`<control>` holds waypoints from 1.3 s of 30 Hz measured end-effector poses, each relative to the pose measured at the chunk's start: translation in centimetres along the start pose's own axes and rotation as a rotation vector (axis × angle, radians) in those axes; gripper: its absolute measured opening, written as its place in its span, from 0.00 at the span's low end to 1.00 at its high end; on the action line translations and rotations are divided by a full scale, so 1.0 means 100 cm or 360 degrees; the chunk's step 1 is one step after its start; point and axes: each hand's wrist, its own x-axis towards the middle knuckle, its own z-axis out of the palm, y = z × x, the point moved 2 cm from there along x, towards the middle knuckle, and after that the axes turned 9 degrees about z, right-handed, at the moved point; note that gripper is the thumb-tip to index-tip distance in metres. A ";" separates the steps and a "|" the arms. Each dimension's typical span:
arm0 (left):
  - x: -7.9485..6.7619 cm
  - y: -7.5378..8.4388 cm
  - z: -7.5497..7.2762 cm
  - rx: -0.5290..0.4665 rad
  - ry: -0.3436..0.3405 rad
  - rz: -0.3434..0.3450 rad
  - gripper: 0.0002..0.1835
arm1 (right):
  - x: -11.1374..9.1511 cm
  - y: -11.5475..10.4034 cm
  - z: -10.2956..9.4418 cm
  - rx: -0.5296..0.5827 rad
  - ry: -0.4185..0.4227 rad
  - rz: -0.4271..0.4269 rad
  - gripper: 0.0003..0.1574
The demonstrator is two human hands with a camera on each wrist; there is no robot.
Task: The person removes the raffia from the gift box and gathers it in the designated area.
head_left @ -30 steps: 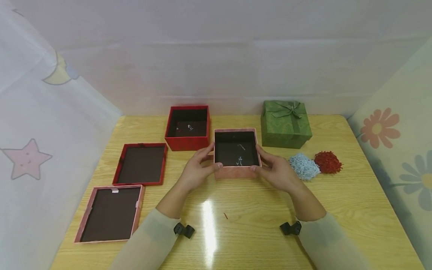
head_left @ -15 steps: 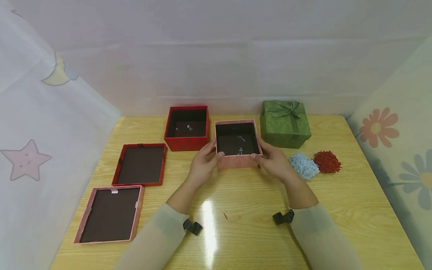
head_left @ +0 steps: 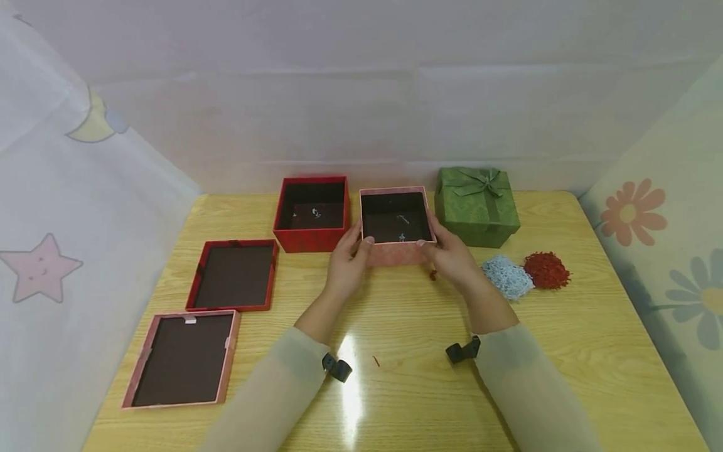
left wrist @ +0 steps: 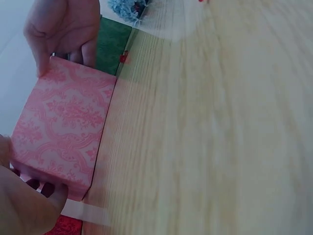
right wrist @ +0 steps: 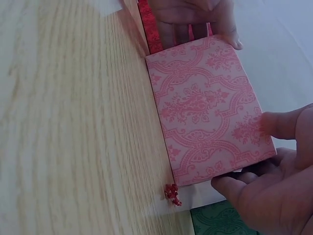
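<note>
Between both hands is a pink patterned box point(head_left: 398, 254), lidless, its dark inside holding a few pale paper shreds. My left hand point(head_left: 346, 267) grips its left side, thumb at the front rim. On the opposite side my right hand point(head_left: 454, 260) holds it the same way. Both wrist views show the pink front wall close up, with fingers at each end. To the left of it stands an open red box point(head_left: 312, 240), with shreds on its dark floor. A green box point(head_left: 480, 210) with a ribbon bow stands close on the right.
At the left lie a red lid point(head_left: 237, 276) and a pink lid point(head_left: 183, 361), insides up. Pale blue paper shreds point(head_left: 507, 276) and red paper shreds point(head_left: 546, 270) are heaped at the right. A small red tuft point(head_left: 433, 275) lies near the right hand, a red strand point(head_left: 376, 361) nearer the front.
Both hands have moved the pink box away from me, toward the back of the table between the red and green boxes. A small red tuft has come into view beneath the right hand.
</note>
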 end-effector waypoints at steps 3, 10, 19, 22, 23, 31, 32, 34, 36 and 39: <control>0.003 -0.001 0.005 0.0055 0.0069 0.0024 0.31 | 0.003 -0.003 0.001 0.0029 -0.0011 -0.0003 0.48; 0.012 -0.004 0.018 0.0190 0.0173 0.0073 0.30 | 0.010 -0.005 0.005 0.0021 0.0062 0.0023 0.48; 0.023 -0.006 0.026 0.0178 0.0287 0.0024 0.29 | 0.026 -0.007 0.008 0.0033 0.0128 0.0024 0.48; 0.029 -0.006 0.030 0.0209 0.0312 -0.0014 0.29 | 0.031 -0.007 0.008 0.0081 0.0127 0.0032 0.48; 0.031 -0.006 0.031 0.0216 0.0322 -0.0022 0.29 | 0.032 -0.007 0.008 0.0085 0.0137 0.0041 0.48; 0.040 0.000 0.037 0.0264 0.0416 -0.0096 0.28 | 0.042 -0.014 0.014 0.0041 0.0241 0.0060 0.47; 0.040 0.000 0.036 0.0253 0.0412 -0.0099 0.28 | 0.042 -0.013 0.015 0.0048 0.0249 0.0062 0.47; 0.040 0.001 0.035 0.0243 0.0399 -0.0102 0.28 | 0.044 -0.013 0.016 0.0071 0.0270 0.0071 0.47; 0.040 0.001 0.035 0.0231 0.0383 -0.0077 0.29 | 0.045 -0.013 0.016 0.0110 0.0289 0.0046 0.48; 0.041 0.003 0.036 0.0231 0.0354 0.0004 0.31 | 0.043 -0.014 0.018 0.0216 0.0319 -0.0001 0.51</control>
